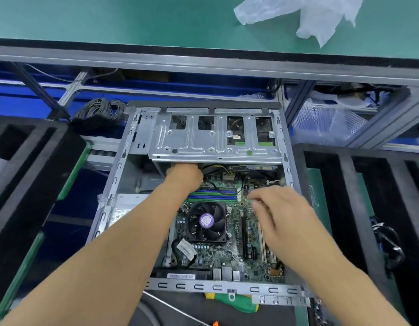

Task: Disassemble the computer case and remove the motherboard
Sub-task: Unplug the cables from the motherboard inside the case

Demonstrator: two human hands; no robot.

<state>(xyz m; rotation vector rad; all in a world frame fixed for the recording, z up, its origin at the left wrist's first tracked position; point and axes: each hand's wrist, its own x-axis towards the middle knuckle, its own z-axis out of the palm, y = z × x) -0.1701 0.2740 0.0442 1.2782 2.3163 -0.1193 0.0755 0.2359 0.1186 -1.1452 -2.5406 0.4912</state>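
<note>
Below, motherboard (227, 231) beneath both hands: left hand (183, 176) grip hidden under drive cage (215, 135), right hand (283, 215) loosely curled, ungrasping.

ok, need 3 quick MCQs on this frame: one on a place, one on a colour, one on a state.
1. Where is the left hand?
A. on the fan
B. reaching under the drive cage
C. outside the case

2. Colour of the sticker on the CPU fan hub?
A. purple
B. red
C. yellow

3. State of the motherboard?
A. lifted out
B. in the case
C. on the green mat

Key: 1 B, its fingers vanish beneath the cage's edge; 2 A, the round hub label is purple; 3 B, it lies flat inside the case walls.
</note>
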